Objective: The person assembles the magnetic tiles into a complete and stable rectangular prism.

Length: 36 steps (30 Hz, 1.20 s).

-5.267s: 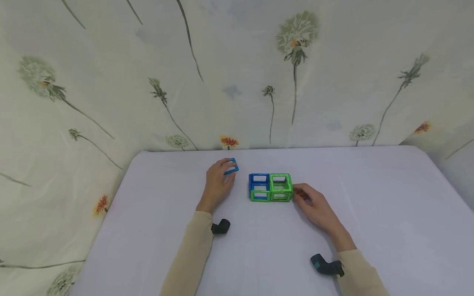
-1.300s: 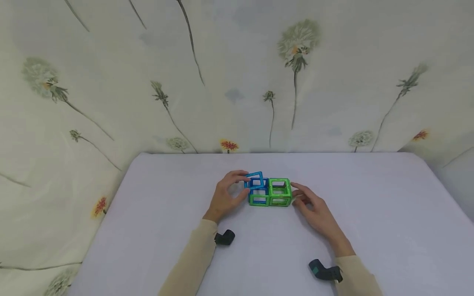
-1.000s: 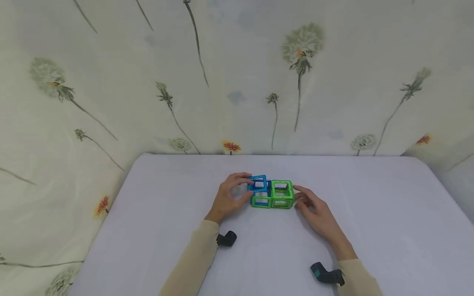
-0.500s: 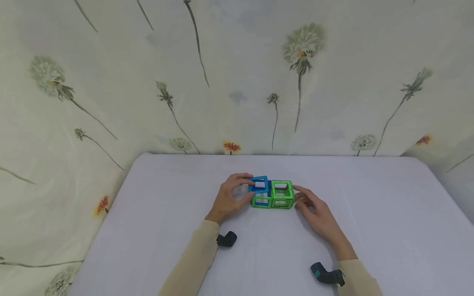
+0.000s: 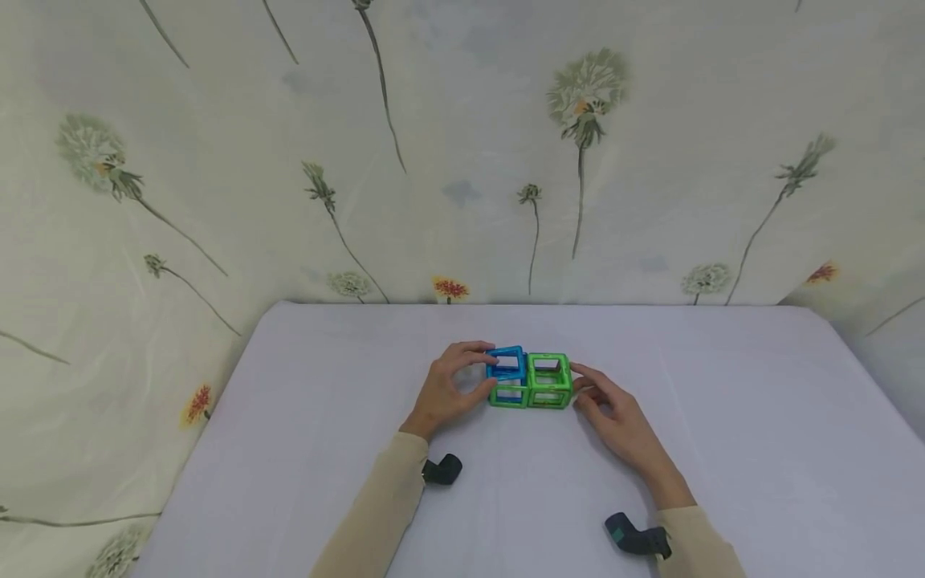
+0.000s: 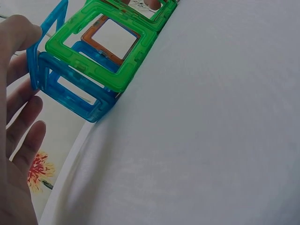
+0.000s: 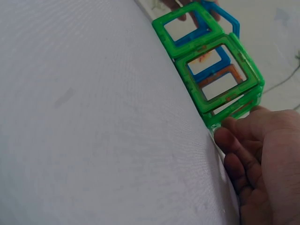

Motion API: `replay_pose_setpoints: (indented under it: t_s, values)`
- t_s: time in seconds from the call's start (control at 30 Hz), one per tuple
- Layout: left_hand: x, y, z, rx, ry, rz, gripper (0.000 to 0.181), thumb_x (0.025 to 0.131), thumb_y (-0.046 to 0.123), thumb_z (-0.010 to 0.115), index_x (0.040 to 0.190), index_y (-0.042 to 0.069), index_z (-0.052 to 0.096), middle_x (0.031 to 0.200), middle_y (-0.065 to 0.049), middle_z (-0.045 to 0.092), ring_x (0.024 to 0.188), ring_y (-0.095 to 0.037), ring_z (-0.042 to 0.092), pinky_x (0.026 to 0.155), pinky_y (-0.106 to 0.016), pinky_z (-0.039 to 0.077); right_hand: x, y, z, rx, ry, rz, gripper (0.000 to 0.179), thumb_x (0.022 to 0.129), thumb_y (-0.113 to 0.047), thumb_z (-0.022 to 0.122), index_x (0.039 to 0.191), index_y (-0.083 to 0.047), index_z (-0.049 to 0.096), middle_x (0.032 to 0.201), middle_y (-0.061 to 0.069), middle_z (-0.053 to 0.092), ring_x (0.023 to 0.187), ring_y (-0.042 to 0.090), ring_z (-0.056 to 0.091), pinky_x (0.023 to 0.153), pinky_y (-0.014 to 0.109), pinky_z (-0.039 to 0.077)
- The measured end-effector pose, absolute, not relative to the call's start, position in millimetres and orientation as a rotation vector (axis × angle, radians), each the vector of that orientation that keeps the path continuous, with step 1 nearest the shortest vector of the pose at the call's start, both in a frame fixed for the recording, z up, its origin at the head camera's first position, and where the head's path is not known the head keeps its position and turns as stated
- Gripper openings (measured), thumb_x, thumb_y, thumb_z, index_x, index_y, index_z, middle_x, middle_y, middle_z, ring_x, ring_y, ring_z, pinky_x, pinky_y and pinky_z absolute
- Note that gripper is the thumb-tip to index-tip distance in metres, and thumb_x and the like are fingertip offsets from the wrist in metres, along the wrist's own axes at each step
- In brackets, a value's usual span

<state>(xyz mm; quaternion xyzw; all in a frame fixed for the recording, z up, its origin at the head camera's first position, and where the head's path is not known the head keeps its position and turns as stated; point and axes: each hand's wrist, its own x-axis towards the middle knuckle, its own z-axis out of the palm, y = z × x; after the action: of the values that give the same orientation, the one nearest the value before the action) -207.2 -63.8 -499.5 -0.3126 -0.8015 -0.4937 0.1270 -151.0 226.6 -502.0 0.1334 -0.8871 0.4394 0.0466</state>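
A frame of square magnetic tiles stands on the white-covered table as two joined boxes, a green box (image 5: pixel 549 393) on the right and a blue box with a green front tile (image 7: pixel 187 28) on the left. My left hand (image 5: pixel 442 393) pinches a loose blue square magnetic tile (image 6: pixel 32 61) between thumb and fingers. That tile sits tilted at the top of the left box, its lower edge close to the box's rim; contact is hard to tell. My right hand (image 5: pixel 614 413) rests bent fingertips against the green box's right side. An orange tile (image 6: pixel 105 44) shows inside the structure.
The white cloth-covered table (image 5: pixel 520 514) spreads around the tiles. Behind its far edge hangs a curtain (image 5: pixel 462 160) printed with dandelions. Dark wrist-worn cameras stick out from the left wrist (image 5: pixel 442 470) and the right wrist (image 5: pixel 636 536).
My left hand has carried the blue tile rightward from beside the structure to over the left box, then lowered and tilted it there. My right hand has stayed at the green box.
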Motion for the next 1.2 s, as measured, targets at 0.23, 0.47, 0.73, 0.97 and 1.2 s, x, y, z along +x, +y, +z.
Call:
replay_pose_setpoints:
  t_s: [0.23,0.47,0.73,0.97,1.2]
  values:
    - [-207.2,-63.7,-499.9,-0.910,-2.343,-1.457,0.030,0.085,0.029,0.069,0.109,0.012,0.068,0.128,0.005,0.058,0.124,-0.009,0.047,0.106,-0.035,0.041,-150.7,226.2,-500.6,0.408,-2.715,1.335,0.048,0.096,-0.019,0.054,0.140,-0.034,0.041,0.111,-0.005,0.062,0.096,0.005,0.059,0.083,0.016,0.047]
    - [-207.3,-63.5,-500.1,-0.913,-2.349,-1.460,0.030,0.085,0.032,0.069,0.110,0.014,0.068,0.128,0.005,0.058,0.125,-0.009,0.047,0.106,-0.035,0.041,-151.1,226.4,-501.4,0.408,-2.710,1.342,0.049,0.096,-0.017,0.055,0.140,-0.033,0.042,0.111,-0.004,0.062,0.096,0.005,0.059,0.083,0.015,0.047]
    - [-207.2,-63.8,-500.3,-0.934,-2.349,-1.442,0.029,0.085,0.030,0.070,0.110,0.015,0.068,0.128,0.005,0.058,0.125,-0.009,0.047,0.106,-0.035,0.041,-152.5,227.5,-503.8,0.414,-2.707,1.334,0.049,0.096,-0.017,0.054,0.140,-0.033,0.041,0.112,-0.004,0.062,0.097,0.005,0.059,0.083,0.015,0.047]
    - [-207.0,-63.6,-499.9,-0.938,-2.360,-1.407,0.029,0.085,0.031,0.069,0.110,0.018,0.068,0.129,0.007,0.057,0.125,-0.008,0.046,0.106,-0.034,0.041,-153.1,228.1,-506.2,0.435,-2.677,1.346,0.050,0.095,-0.017,0.056,0.140,-0.034,0.042,0.111,-0.005,0.062,0.097,0.005,0.059,0.082,0.012,0.045]
    - [-206.8,-63.4,-499.6,-0.953,-2.355,-1.420,0.030,0.085,0.029,0.070,0.111,0.015,0.068,0.130,0.005,0.057,0.126,-0.009,0.046,0.106,-0.035,0.041,-151.9,227.2,-502.9,0.453,-2.677,1.344,0.053,0.094,-0.022,0.058,0.142,-0.034,0.039,0.111,-0.005,0.062,0.096,0.002,0.058,0.082,0.013,0.045]
